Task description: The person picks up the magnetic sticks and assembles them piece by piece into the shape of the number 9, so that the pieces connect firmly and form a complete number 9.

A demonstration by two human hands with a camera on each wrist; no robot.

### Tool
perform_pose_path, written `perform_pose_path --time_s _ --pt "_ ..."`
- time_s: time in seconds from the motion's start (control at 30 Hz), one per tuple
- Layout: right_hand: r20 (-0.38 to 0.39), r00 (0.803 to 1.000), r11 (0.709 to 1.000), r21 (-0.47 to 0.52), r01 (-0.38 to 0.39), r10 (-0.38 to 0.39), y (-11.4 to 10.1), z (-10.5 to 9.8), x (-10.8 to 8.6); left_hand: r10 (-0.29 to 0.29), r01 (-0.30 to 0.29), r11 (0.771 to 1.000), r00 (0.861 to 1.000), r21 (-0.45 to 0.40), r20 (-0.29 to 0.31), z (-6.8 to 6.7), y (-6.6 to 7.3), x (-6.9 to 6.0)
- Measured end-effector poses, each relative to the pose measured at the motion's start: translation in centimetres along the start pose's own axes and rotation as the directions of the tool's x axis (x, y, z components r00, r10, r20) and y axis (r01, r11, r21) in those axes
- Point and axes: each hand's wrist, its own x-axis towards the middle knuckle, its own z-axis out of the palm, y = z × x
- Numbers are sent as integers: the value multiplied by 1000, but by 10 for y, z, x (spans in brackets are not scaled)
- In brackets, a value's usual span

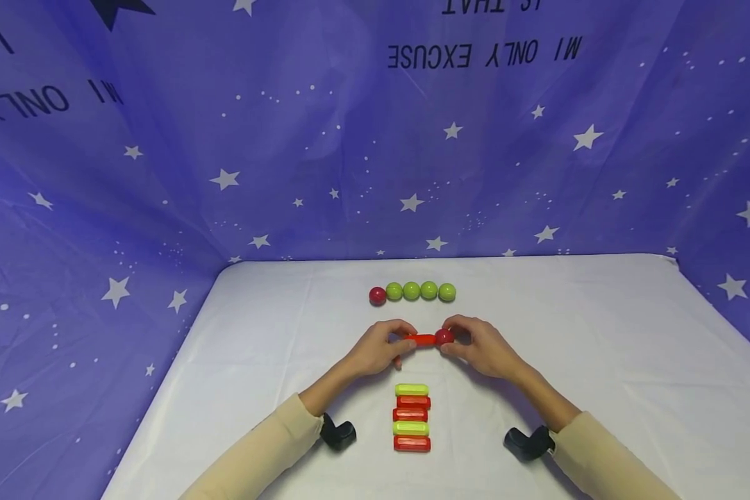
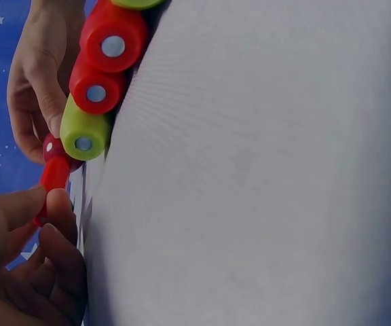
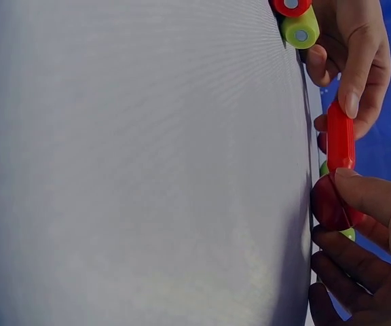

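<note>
Between the two hands, above the white table, a red rod (image 1: 423, 339) meets a dark red ball (image 1: 444, 337) end to end. My left hand (image 1: 381, 347) pinches the rod's left end between thumb and fingers. The ball is held by my right hand (image 1: 482, 347), thumb on the near side. In the right wrist view the rod (image 3: 341, 139) touches the ball (image 3: 332, 204), with the right thumb over the place where they meet. The left wrist view shows the rod (image 2: 55, 174) and part of the ball behind a yellow-green rod (image 2: 85, 132).
Behind the hands, a dark red ball (image 1: 378, 296) and several green balls (image 1: 411, 290) form a row on the white table (image 1: 275, 305). Nearer, red rods (image 1: 412, 443) and yellow-green rods (image 1: 411, 428) lie stacked in a column. A purple star-patterned cloth (image 1: 350, 173) hangs behind.
</note>
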Motion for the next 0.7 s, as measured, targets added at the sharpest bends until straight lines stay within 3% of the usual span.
perform_pose_path --time_s 0.7 --pt "18 1000 1000 27 8 -9 3 0 2 -11 12 999 1000 45 -9 0 0 0"
